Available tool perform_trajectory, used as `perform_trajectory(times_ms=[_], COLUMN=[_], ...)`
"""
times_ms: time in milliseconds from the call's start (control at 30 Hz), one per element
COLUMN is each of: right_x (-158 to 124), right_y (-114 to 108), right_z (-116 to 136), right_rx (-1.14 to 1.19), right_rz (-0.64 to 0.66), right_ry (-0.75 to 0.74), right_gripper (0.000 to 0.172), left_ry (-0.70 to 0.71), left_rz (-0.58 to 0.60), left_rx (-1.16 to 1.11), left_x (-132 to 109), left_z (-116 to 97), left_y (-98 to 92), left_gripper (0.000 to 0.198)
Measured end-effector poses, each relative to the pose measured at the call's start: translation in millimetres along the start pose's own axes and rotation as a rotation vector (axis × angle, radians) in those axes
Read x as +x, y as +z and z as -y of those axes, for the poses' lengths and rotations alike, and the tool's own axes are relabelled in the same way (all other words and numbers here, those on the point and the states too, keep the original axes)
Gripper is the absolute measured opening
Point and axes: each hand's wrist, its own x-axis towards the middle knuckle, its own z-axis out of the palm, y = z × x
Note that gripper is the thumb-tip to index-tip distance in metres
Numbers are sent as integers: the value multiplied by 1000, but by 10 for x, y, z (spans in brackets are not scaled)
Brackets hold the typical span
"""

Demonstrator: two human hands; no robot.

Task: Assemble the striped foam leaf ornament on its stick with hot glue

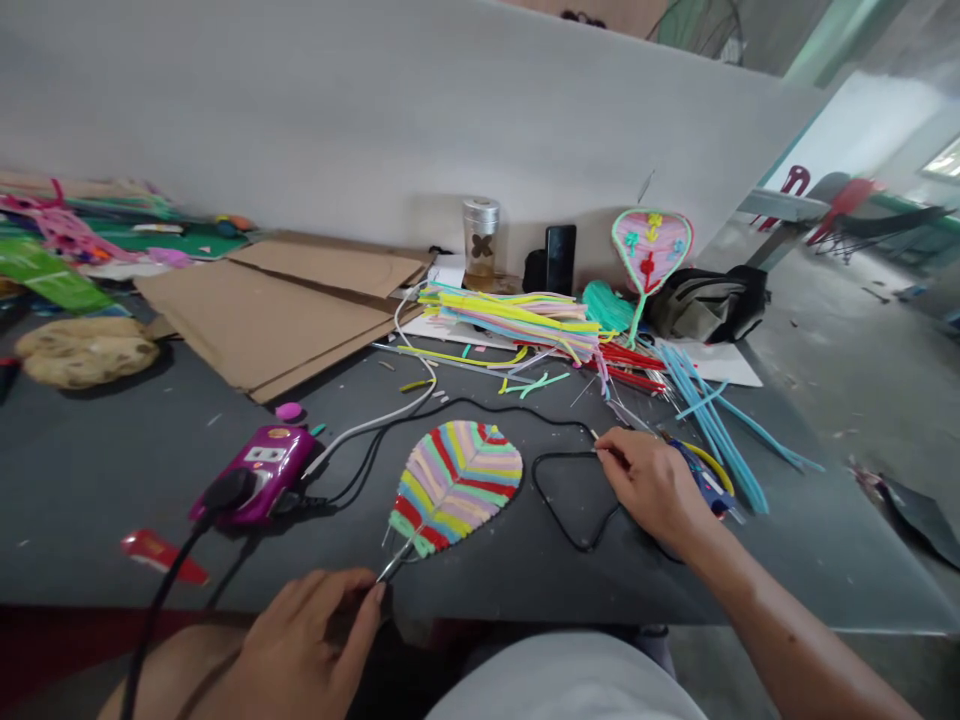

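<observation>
A leaf-shaped piece [459, 485] striped in red, yellow, pink, blue and green fuzzy pipe cleaners lies on the dark table, its wire stem toward me. My left hand [319, 625] pinches that stem between thumb and fingers at the table's front edge. To the right, my right hand [649, 480] has thumb and fingertips closed on a thin black cord [517, 408], whose loop rests on the table beside the leaf. Just beyond the right hand lies a blue tool [701, 478] with a yellow part, partly hidden by the hand.
A purple power socket [266, 465] with plugged cords stands at left, near a red tube [161, 555]. Behind are cardboard sheets [300, 310], bundled pipe cleaners [517, 315], a jar [481, 240], a phone [560, 260], a decorated fan [651, 250] and blue pipe cleaners [712, 425].
</observation>
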Motion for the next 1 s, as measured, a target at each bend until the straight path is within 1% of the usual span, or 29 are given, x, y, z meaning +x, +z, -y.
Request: perform_trajectory(times_ms=[67,167,267,333,433,567,667,767,900,1000], right_x=[12,20,20,17,2,-32,-46,-60,-118,-198], right_y=[15,20,35,74,169,254,252,226,200,225], right_z=[-1,-14,-48,-81,-120,-102,-59,-14,125,346], right_rx=[36,93,162,197,227,233,225,221,256,347], right_rz=[-15,-55,-101,-129,-147,-152,-150,-116,-49,74], right_ry=[-14,-40,-71,-85,-116,-155,-160,-169,-289,-399], right_gripper=[18,17,16,15,16,16,16,15,17,19], left_ry=[21,30,-22,-61,-102,-113,-135,-194,-359,-484], left_rz=[-6,-4,41,42,91,106,149,253,407,521], left_rx=[56,131,205,235,217,165,80,-114,-360,-501], left_x=[38,104,150,167,165,120,91,73,36,-5], left_z=[-27,-144,-302,-392,-472,-518,-570,-635,-659,-593], left_y=[6,-43,-127,-165,-172,-175,-233,-315,-368,-336], left_gripper=[25,26,25,22,16,16,18,22,25,27])
